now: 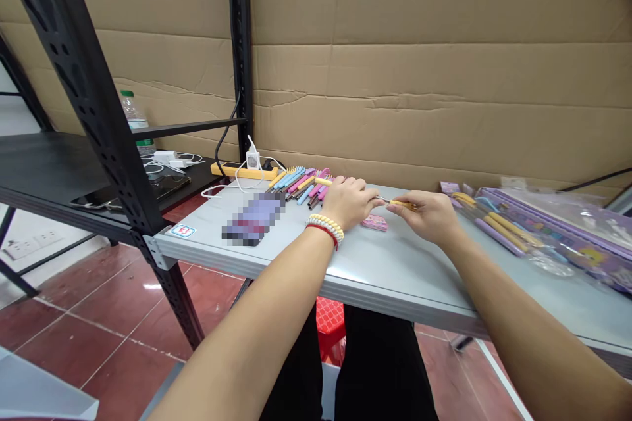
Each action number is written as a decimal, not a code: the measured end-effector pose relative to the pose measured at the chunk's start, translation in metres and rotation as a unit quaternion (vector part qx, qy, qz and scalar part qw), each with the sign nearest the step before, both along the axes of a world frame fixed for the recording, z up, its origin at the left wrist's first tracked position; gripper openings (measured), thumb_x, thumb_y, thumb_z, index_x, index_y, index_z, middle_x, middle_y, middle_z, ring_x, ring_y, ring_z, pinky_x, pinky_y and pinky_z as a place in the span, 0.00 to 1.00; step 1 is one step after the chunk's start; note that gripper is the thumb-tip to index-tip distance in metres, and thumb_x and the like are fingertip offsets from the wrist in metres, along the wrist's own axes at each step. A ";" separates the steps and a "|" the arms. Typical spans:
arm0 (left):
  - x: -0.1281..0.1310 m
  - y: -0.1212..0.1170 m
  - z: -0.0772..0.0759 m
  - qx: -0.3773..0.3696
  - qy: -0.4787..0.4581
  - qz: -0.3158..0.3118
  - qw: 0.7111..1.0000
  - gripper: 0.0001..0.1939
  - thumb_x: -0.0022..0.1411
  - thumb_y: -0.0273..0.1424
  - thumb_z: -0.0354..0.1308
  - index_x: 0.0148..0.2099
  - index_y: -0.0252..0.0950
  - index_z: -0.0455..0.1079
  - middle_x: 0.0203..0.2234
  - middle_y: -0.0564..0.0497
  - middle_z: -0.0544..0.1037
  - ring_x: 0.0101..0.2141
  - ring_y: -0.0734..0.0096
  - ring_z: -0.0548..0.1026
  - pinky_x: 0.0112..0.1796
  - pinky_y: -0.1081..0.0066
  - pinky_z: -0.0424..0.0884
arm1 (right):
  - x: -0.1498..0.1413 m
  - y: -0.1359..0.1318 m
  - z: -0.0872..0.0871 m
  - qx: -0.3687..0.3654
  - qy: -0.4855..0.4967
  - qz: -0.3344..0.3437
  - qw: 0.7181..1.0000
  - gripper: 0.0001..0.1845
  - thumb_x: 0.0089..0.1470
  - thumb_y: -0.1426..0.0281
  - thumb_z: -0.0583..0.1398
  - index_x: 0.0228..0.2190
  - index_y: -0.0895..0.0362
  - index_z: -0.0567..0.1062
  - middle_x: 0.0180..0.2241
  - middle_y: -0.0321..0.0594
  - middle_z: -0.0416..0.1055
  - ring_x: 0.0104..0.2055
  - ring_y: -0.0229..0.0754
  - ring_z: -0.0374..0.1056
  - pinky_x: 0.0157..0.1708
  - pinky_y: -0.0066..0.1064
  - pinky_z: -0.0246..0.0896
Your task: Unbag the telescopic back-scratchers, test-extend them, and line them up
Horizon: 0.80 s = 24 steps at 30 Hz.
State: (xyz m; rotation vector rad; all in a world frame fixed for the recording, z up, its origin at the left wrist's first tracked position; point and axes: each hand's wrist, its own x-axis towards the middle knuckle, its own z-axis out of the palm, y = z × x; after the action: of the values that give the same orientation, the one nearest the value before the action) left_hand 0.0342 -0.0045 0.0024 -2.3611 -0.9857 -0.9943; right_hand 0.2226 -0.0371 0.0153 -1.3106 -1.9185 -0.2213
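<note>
My left hand, wearing a braided bracelet and a red cord at the wrist, is closed over the table. A pale yellow pen barrel sticks out at its far left side. Pinched in my right hand is a yellow pen piece. A thin dark shaft spans the short gap between both hands, and their fingers hide where it ends. Below the hands lies a small pink case. Just left of my left hand is a pile of pens in yellow, blue and pink.
A blurred phone lies left on the grey table. Behind it is a yellow power strip with a white plug. Bagged pens and a purple pencil case lie right. A black rack post rises left; cardboard stands behind.
</note>
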 end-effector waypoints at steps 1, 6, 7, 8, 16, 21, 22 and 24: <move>-0.001 0.001 0.000 -0.004 -0.002 0.002 1.000 0.20 0.66 0.45 0.44 0.39 0.40 0.74 0.31 0.48 0.74 0.36 0.65 0.69 0.38 0.64 0.55 | 0.004 0.000 0.001 -0.016 0.017 -0.004 1.000 0.19 0.45 0.50 0.60 0.21 0.52 0.76 0.22 0.40 0.72 0.23 0.41 0.64 0.27 0.33 0.57; -0.014 0.005 0.002 -0.020 -0.027 0.020 0.999 0.20 0.65 0.45 0.46 0.40 0.40 0.74 0.33 0.48 0.75 0.38 0.65 0.70 0.41 0.63 0.56 | 0.036 -0.004 0.008 -0.106 0.142 -0.010 0.984 0.22 0.34 0.48 0.66 0.20 0.55 0.77 0.20 0.40 0.71 0.22 0.40 0.61 0.24 0.33 0.55; -0.017 0.006 0.003 -0.024 -0.036 0.024 0.999 0.20 0.65 0.45 0.46 0.40 0.40 0.74 0.34 0.48 0.76 0.38 0.65 0.70 0.42 0.63 0.56 | 0.043 -0.006 0.010 -0.116 0.175 -0.010 0.978 0.22 0.31 0.50 0.67 0.19 0.56 0.77 0.20 0.41 0.70 0.22 0.39 0.60 0.23 0.34 0.54; -0.020 0.006 0.003 -0.027 -0.045 0.028 0.998 0.19 0.65 0.45 0.46 0.40 0.40 0.74 0.34 0.48 0.76 0.38 0.65 0.70 0.42 0.64 0.56 | 0.050 -0.007 0.011 -0.120 0.210 -0.006 0.970 0.21 0.29 0.51 0.69 0.19 0.57 0.77 0.19 0.41 0.70 0.22 0.38 0.59 0.23 0.34 0.53; -0.025 0.010 0.004 -0.037 -0.054 0.031 0.997 0.16 0.65 0.42 0.49 0.39 0.38 0.72 0.34 0.48 0.77 0.38 0.66 0.71 0.43 0.65 0.57 | 0.076 -0.010 0.016 -0.107 0.501 0.115 0.851 0.19 0.17 0.70 0.74 0.15 0.55 0.71 0.13 0.33 0.59 0.18 0.32 0.52 0.20 0.32 0.45; -0.033 0.019 -0.001 -0.036 -0.065 0.043 0.996 0.15 0.65 0.41 0.49 0.38 0.38 0.72 0.35 0.50 0.77 0.39 0.67 0.71 0.43 0.66 0.58 | 0.085 -0.017 0.021 -0.096 0.589 0.094 0.797 0.18 0.19 0.79 0.70 0.16 0.55 0.70 0.13 0.31 0.60 0.16 0.28 0.49 0.16 0.27 0.45; -0.035 0.020 -0.002 -0.035 -0.068 0.047 0.996 0.14 0.65 0.40 0.50 0.39 0.39 0.72 0.36 0.50 0.77 0.40 0.67 0.71 0.43 0.66 0.58 | 0.088 -0.019 0.022 -0.095 0.599 0.095 0.789 0.18 0.18 0.80 0.69 0.16 0.55 0.69 0.12 0.31 0.59 0.15 0.27 0.48 0.15 0.25 0.44; -0.039 0.022 -0.003 -0.031 -0.073 0.061 0.995 0.13 0.65 0.40 0.50 0.41 0.41 0.73 0.36 0.50 0.77 0.41 0.67 0.70 0.43 0.66 0.58 | 0.094 -0.021 0.022 -0.091 0.619 0.103 0.773 0.18 0.18 0.82 0.67 0.16 0.57 0.69 0.11 0.30 0.57 0.15 0.27 0.47 0.13 0.22 0.42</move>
State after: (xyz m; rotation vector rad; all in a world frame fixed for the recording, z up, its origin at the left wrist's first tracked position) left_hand -0.0046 0.0178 -0.0003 -2.2726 -1.2171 -1.1164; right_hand 0.3170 -0.0582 0.0375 -0.9034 -0.8850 0.7944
